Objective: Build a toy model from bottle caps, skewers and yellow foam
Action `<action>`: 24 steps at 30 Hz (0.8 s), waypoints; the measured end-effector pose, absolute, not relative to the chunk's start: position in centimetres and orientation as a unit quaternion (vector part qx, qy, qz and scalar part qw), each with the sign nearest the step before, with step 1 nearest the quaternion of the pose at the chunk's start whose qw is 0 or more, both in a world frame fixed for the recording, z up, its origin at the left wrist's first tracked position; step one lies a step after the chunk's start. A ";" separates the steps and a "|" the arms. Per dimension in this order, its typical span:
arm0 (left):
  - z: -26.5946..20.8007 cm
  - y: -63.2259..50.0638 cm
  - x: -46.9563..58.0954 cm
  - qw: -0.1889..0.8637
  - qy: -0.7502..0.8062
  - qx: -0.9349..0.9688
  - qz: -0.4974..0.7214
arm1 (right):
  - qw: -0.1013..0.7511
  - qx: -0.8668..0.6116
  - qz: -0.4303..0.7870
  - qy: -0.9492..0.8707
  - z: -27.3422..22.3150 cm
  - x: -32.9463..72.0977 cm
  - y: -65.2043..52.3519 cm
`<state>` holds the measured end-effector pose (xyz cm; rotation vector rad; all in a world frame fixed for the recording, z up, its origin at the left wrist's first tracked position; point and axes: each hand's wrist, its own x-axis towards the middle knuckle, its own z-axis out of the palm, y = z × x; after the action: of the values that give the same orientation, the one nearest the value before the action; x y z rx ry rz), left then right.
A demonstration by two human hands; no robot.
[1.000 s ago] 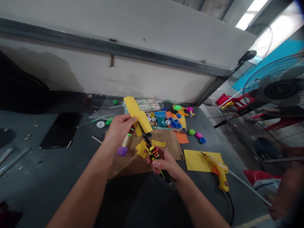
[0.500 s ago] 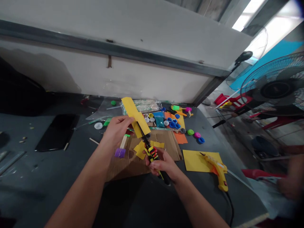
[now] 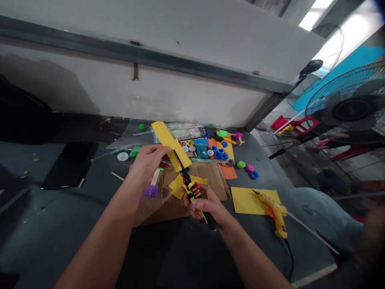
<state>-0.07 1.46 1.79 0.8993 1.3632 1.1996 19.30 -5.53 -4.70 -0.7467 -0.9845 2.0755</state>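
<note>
Yellow paper (image 3: 171, 140): stepped along one edge, tilted, raised over the cardboard (image 3: 218, 178)
Scissors (image 3: 191, 188): black-and-yellow, blade against paper, above the cardboard

Scissors (image 3: 192, 190) above cardboard (image 3: 219, 181), phone (image 3: 69, 165) left, glue gun (image 3: 278, 218) right — partly over paper (image 3: 242, 201).

Pictured in an apparent craft workshop. Marked as such by scissors (image 3: 192, 188) and yellow paper (image 3: 173, 144) held over a dark bench (image 3: 87, 216) strewn with a yellow glue gun (image 3: 276, 210), brown cardboard (image 3: 215, 176), colored caps (image 3: 241, 165) and a clear-wrapped bundle of sticks (image 3: 186, 131). Backed by a white panel wall (image 3: 192, 98) crossed by a gray metal beam (image 3: 180, 65). Open at right to a gray floor (image 3: 285, 172), with a large fan (image 3: 350, 108), red plastic chairs (image 3: 279, 121) and a blue panel (image 3: 363, 54) beyond. Lit in part from a bright patch (image 3: 317, 14) at upper right.
</note>
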 end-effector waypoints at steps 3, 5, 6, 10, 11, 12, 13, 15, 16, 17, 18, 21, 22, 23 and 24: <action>2.0 1.3 0.0 0.528 0.568 0.380 0.503 | 0.362 -0.286 0.800 -0.383 -4.7 19.3 -5.5; 2.0 1.3 0.0 0.526 0.566 0.392 0.500 | 0.362 -0.286 0.798 -0.388 -4.6 19.2 -5.5; 1.9 1.3 -0.1 0.525 0.563 0.401 0.496 | 0.362 -0.287 0.797 -0.389 -4.5 19.2 -5.5; 1.8 1.5 -0.4 0.516 0.557 0.443 0.476 | 0.357 -0.294 0.797 -0.389 -4.3 19.1 -5.5; 1.8 1.5 -0.4 0.514 0.559 0.447 0.473 | 0.357 -0.296 0.796 -0.389 -4.3 19.1 -5.5; 1.9 1.6 -0.5 0.511 0.562 0.449 0.470 | 0.357 -0.298 0.795 -0.390 -4.3 19.1 -5.5; 1.9 1.6 -0.5 0.510 0.564 0.450 0.467 | 0.357 -0.298 0.794 -0.391 -4.3 19.1 -5.5; 1.9 1.7 -0.6 0.514 0.563 0.453 0.462 | 0.358 -0.298 0.793 -0.392 -4.4 19.1 -5.5; 1.9 1.8 -0.7 0.517 0.560 0.456 0.459 | 0.358 -0.297 0.793 -0.392 -4.4 19.1 -5.5; 1.8 1.9 -0.7 0.519 0.559 0.458 0.457 | 0.358 -0.296 0.794 -0.392 -4.5 19.1 -5.5; 1.7 1.9 -0.8 0.519 0.558 0.460 0.456 | 0.357 -0.297 0.794 -0.392 -4.6 19.1 -5.5; 1.1 2.2 -1.0 0.512 0.557 0.466 0.458 | 0.355 -0.298 0.793 -0.396 -4.6 19.1 -5.5; 0.9 2.3 -1.1 0.510 0.556 0.469 0.459 | 0.356 -0.297 0.792 -0.398 -4.6 19.1 -5.5; 0.8 2.3 -1.1 0.510 0.554 0.473 0.458 | 0.357 -0.296 0.791 -0.398 -4.7 19.1 -5.5; 0.7 2.3 -1.2 0.509 0.552 0.475 0.458 | 0.358 -0.295 0.792 -0.398 -4.7 19.1 -5.5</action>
<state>-1.19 2.34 0.70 1.1451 1.3302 1.1021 19.08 -5.50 -4.67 -0.7612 -1.0260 2.0430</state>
